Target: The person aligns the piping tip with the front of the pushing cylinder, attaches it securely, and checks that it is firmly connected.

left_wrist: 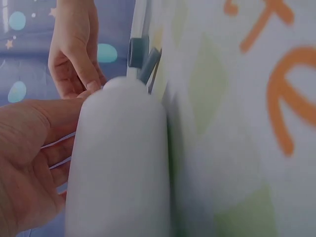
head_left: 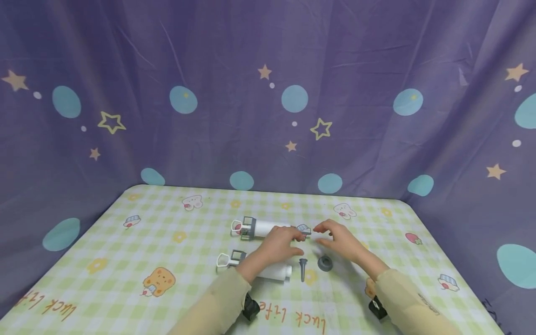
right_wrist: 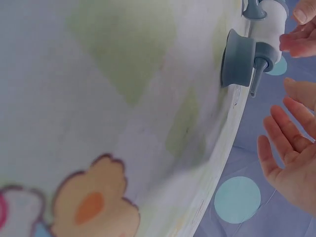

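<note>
Two white cylinders with grey collars and white loop handles lie on the table. From the far cylinder [head_left: 265, 228] a thin grey nozzle points right; the near cylinder [head_left: 274, 271] shows an uncapped white neck. My left hand [head_left: 278, 245] hovers over them with loosely bent fingers, near the far one's nozzle end; contact cannot be told. To the right, my right hand [head_left: 343, 240] has relaxed, parted fingers and holds nothing, apart from the nozzle tip. A loose grey nozzle [head_left: 303, 270] and a grey ring cap [head_left: 324, 263] lie below the hands.
A green-and-white checked cloth [head_left: 201, 242] printed with cartoon figures covers the table. Behind it hangs a purple curtain [head_left: 234, 56] with stars and blue dots. Dark bands [head_left: 251, 307] sit at both wrists.
</note>
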Available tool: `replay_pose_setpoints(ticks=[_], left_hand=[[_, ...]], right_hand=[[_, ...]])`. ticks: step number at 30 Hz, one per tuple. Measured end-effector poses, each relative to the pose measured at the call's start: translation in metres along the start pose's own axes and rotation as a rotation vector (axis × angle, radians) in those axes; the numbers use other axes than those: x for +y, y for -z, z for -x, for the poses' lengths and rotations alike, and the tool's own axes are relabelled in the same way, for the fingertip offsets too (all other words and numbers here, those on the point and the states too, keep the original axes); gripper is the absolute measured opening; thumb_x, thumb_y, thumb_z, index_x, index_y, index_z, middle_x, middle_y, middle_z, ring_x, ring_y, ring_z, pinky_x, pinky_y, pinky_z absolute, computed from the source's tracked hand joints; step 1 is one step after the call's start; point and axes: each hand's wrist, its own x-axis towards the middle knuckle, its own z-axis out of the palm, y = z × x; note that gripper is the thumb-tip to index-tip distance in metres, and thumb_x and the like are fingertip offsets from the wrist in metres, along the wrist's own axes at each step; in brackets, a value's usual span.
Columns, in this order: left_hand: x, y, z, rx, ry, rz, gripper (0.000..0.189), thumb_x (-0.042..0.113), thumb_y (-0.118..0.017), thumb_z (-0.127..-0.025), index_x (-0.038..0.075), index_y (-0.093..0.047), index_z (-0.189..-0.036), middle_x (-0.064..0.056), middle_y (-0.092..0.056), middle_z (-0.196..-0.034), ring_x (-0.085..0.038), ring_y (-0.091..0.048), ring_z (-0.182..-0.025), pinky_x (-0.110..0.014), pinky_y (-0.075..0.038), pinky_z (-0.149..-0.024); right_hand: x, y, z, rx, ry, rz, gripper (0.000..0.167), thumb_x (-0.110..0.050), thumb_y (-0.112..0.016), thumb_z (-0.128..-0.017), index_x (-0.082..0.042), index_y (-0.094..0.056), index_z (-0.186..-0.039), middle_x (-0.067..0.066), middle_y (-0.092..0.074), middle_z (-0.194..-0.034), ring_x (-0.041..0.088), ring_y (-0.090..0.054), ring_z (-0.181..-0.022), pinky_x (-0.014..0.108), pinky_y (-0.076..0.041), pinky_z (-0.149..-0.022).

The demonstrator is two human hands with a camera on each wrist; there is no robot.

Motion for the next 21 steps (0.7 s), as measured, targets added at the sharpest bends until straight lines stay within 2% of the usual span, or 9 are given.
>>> replay_pose_setpoints(ticks=[4, 8, 14, 21], left_hand=[[0.005, -0.003, 0.001, -0.066, 0.012, -0.013, 0.026, 0.033, -0.071, -0.077, 0.021, -0.069, -0.099, 0.011, -0.067, -0.093, -0.005, -0.061, -0.086, -0.030, -0.042, -0.081], [0.007, -0.007, 0.002, -0.108, 0.002, -0.039, 0.023, 0.034, -0.071, -0.076, 0.022, -0.070, -0.095, 0.012, -0.068, -0.089, -0.004, -0.061, -0.082, -0.026, -0.044, -0.078], [0.007, -0.013, 0.004, -0.139, -0.002, -0.040, 0.019, 0.033, -0.071, -0.076, 0.021, -0.071, -0.092, 0.012, -0.068, -0.086, -0.002, -0.060, -0.077, -0.019, -0.045, -0.070], [0.007, -0.017, 0.004, -0.145, -0.009, -0.038, 0.017, 0.032, -0.071, -0.077, 0.021, -0.071, -0.090, 0.012, -0.067, -0.080, 0.000, -0.056, -0.070, -0.017, -0.042, -0.066]], right_hand=[[0.000, 0.001, 0.005, -0.039, 0.005, -0.011, 0.022, -0.013, -0.064, -0.084, -0.007, -0.062, -0.105, 0.004, -0.061, -0.102, 0.020, -0.057, -0.092, 0.041, -0.047, -0.078], [-0.002, 0.001, 0.011, -0.115, 0.016, -0.045, 0.023, -0.017, -0.066, -0.083, -0.008, -0.062, -0.103, 0.005, -0.062, -0.101, 0.020, -0.056, -0.089, 0.038, -0.047, -0.077], [-0.002, 0.001, 0.020, -0.213, 0.025, -0.070, 0.029, -0.023, -0.070, -0.080, -0.010, -0.062, -0.105, 0.002, -0.060, -0.100, 0.019, -0.056, -0.088, 0.035, -0.047, -0.075], [0.000, -0.002, 0.025, -0.232, 0.015, -0.069, 0.030, -0.022, -0.074, -0.075, -0.011, -0.062, -0.100, 0.000, -0.061, -0.096, 0.015, -0.057, -0.086, 0.031, -0.047, -0.075]])
